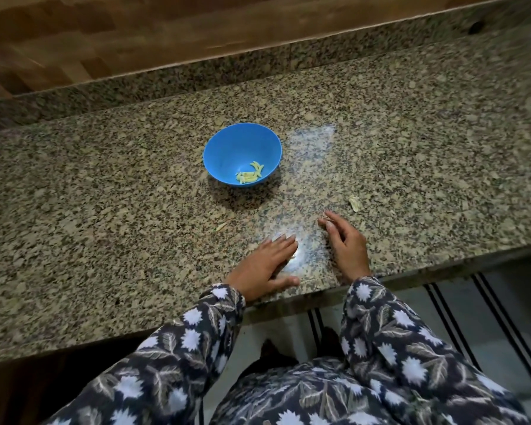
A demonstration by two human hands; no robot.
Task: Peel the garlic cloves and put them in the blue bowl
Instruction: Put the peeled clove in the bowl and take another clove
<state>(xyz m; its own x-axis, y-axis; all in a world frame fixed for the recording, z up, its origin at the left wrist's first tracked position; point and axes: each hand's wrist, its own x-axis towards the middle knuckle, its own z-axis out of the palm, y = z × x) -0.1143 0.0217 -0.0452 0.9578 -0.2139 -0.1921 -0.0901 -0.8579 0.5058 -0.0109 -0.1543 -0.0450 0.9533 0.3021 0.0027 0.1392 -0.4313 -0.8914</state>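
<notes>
Several peeled garlic cloves [249,174] lie in the blue bowl [224,148], which stands on the granite counter [105,194], well beyond both hands. The left hand [265,263] lies flat on the stone with straight fingers and holds nothing. The right hand [347,243] rests beside it, fingers loosely extended, also empty. A pale scrap [354,203] sits near the right fingertips. It is probably best pinched up and checked before peeling, because clove or husk cannot be told. A sliver [221,226] nearby is too small to identify.
</notes>
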